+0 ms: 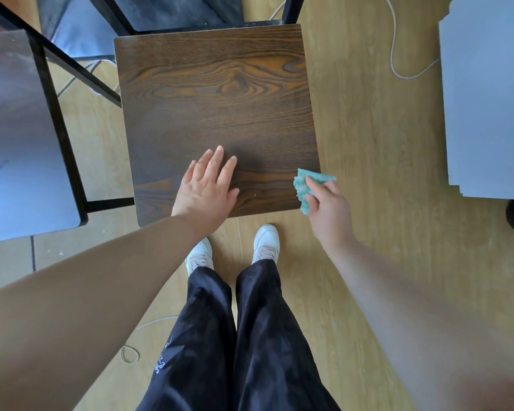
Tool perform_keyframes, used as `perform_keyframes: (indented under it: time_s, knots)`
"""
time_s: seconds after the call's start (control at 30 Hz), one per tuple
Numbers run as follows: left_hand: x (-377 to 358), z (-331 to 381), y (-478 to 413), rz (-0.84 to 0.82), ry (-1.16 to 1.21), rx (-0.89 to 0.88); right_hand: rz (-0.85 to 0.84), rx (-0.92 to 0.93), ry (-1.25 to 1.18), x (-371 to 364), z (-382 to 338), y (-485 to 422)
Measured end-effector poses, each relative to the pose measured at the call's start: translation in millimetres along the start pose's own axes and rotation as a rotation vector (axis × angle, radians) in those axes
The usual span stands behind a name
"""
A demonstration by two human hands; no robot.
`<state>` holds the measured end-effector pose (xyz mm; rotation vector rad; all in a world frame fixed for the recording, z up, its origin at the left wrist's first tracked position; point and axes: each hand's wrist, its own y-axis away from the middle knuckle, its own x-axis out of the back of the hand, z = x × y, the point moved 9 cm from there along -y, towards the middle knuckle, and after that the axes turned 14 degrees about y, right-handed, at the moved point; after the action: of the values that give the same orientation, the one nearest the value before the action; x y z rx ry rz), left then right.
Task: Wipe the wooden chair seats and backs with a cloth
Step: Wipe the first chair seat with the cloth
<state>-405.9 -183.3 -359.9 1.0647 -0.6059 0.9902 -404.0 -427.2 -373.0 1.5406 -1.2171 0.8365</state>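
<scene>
Head view: left hand point(207, 189) spread flat on the seat point(217, 93), right hand point(328, 204) pinching the cloth point(303, 179) at its edge. Wiping looks unfinished, backs unseen.

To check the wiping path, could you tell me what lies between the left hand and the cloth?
In the head view, only bare chair seat lies between the left hand and the cloth.

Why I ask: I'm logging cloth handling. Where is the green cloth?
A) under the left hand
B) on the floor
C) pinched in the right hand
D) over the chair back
C: the right hand pinches the green cloth at the right edge of the seat; the left hand lies flat on it.
</scene>
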Motion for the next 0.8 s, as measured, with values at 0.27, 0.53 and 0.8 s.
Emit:
perform_keyframes:
  time_s: [0.27, 0.53, 0.8]
  knots:
    - [-0.5, -52.0, 25.6, 0.009, 0.03, 0.077, 0.038, -0.026, 0.046, -21.2, -58.0, 10.5]
    - [13.0, -118.9, 61.9, 0.038, 0.034, 0.159, -0.059, 0.115, 0.04, -63.2, -156.3, 34.3]
    - [29.0, -197.0, 96.5, 0.087, 0.048, 0.258, -0.142, 0.278, -0.013, -107.0, -265.4, 53.5]
